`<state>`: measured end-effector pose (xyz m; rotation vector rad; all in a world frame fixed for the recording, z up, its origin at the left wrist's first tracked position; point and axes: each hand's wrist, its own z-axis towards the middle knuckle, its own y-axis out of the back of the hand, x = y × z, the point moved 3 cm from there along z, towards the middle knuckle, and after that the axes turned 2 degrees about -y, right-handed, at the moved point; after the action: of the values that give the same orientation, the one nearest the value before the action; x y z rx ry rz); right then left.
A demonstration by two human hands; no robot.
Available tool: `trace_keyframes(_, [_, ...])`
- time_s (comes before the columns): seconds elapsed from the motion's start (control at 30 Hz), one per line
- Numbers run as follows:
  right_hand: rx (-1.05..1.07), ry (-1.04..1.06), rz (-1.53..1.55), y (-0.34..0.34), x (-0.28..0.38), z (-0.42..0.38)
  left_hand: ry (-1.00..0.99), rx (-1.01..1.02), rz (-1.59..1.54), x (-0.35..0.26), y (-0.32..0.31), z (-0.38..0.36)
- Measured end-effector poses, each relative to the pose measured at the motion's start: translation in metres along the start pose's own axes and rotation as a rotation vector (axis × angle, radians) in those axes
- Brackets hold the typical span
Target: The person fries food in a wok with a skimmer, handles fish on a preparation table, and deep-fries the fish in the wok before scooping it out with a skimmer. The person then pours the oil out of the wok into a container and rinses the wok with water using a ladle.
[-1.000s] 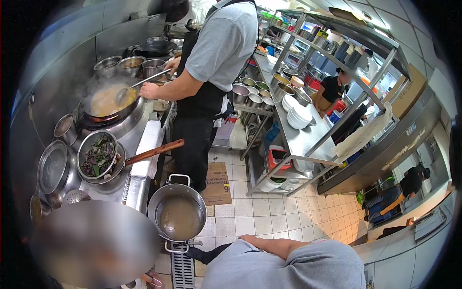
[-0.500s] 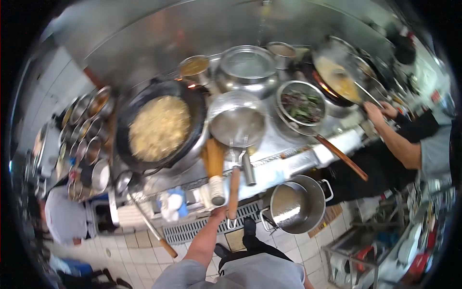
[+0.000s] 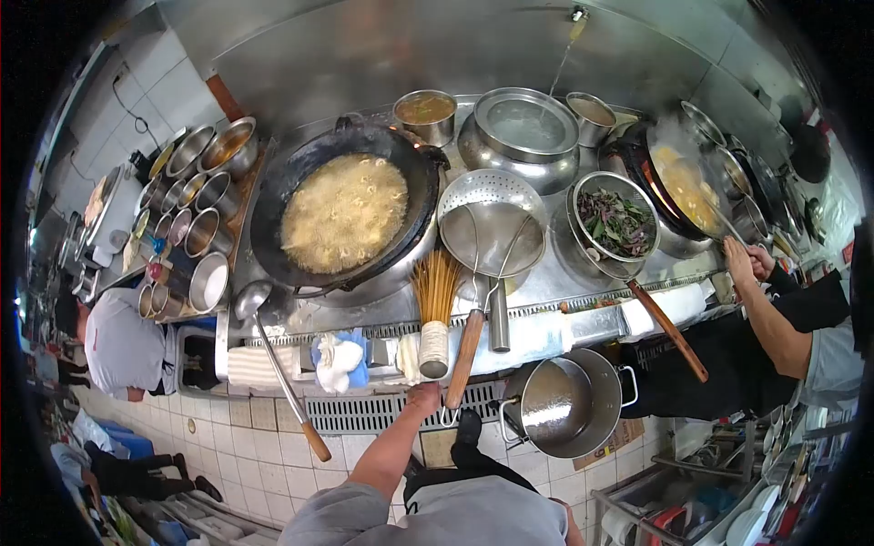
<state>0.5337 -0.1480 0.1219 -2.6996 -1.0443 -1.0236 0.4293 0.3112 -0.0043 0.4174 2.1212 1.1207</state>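
My left hand (image 3: 422, 397) is at the stove's front edge, just below the bamboo wok brush (image 3: 435, 296). Its fingers are hidden, so what they touch cannot be seen. Beside it hangs the wooden handle of a large strainer (image 3: 493, 223), whose perforated bowl rests on the stove. Left of that, food bubbles in pale frothy liquid in a black wok (image 3: 273, 205). A ladle (image 3: 289, 387) lies over the front edge with its wooden handle sticking out. My right hand is out of view.
A co-worker's hands (image 3: 742, 259) work a long-handled utensil in a steaming wok at right. A strainer of dark leaves (image 3: 617, 221) rests nearby. A big pot (image 3: 596, 400) stands below the front edge. Several metal containers (image 3: 209, 232) crowd the left. Another person (image 3: 127, 341) is beyond them.
The view has turned, so the stove and its pots appear farther right. My left hand stays at the front edge below the brush. Liquid still bubbles in the left wok.
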Motion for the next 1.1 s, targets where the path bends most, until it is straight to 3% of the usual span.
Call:
trace_keyframes(0.03, [0.03,0.099,-0.111,-0.005,0.026,-0.016,-0.073,-0.201,0.017,-0.003,0.002,-0.009])
trace_keyframes(0.1, [0.12,0.296,-0.348,0.0,0.045,-0.019,-0.048,-0.243,0.039,-0.009,0.002,-0.036])
trace_keyframes(0.2, [0.218,0.083,-1.071,0.019,0.003,0.059,-0.051,-0.354,0.091,-0.007,0.003,-0.074])
trace_keyframes(0.23, [0.245,0.107,-1.097,0.014,0.025,0.063,-0.012,-0.375,0.092,0.0,-0.001,-0.093])
trace_keyframes(0.3, [0.607,0.346,-1.618,-0.034,0.093,0.046,0.083,-0.234,0.046,0.014,-0.008,-0.133])
trace_keyframes(0.43, [0.724,0.444,-1.656,-0.117,0.155,0.035,0.456,-0.026,-0.18,0.036,-0.02,-0.234])
trace_keyframes(0.47, [0.769,0.48,-1.687,-0.137,0.158,0.039,0.51,-0.053,-0.194,0.042,-0.03,-0.258])
trace_keyframes(0.57, [1.022,0.591,-1.697,-0.193,0.15,0.033,0.652,0.013,-0.172,0.039,-0.071,-0.334])
trace_keyframes(0.63, [0.961,0.627,-1.658,-0.224,0.15,0.02,0.725,0.167,-0.253,0.025,-0.092,-0.371])
trace_keyframes(0.7, [1.029,0.775,-1.677,-0.241,0.113,0.041,0.826,0.093,-0.402,0.008,-0.094,-0.403])
trace_keyframes(0.77, [1.047,0.743,-1.494,-0.251,0.083,0.063,0.878,0.148,-0.514,-0.008,-0.096,-0.422])
trace_keyframes(0.83, [1.134,0.848,-1.48,-0.26,0.069,0.066,0.944,0.037,-0.567,-0.019,-0.114,-0.437])
trace_keyframes(0.9, [1.187,0.765,-1.69,-0.268,0.064,0.064,1.014,-0.075,-0.614,-0.024,-0.138,-0.45])
trace_keyframes(0.97, [1.274,0.897,-1.762,-0.267,0.046,0.094,1.035,-0.17,-0.743,-0.034,-0.17,-0.459])
trace_keyframes(1.07, [1.253,0.822,-1.87,-0.274,0.045,0.078,1.097,-0.337,-0.871,-0.05,-0.191,-0.494])
trace_keyframes(1.1, [1.057,0.54,-1.851,-0.275,0.043,0.078,1.119,-0.358,-0.894,-0.054,-0.204,-0.507])
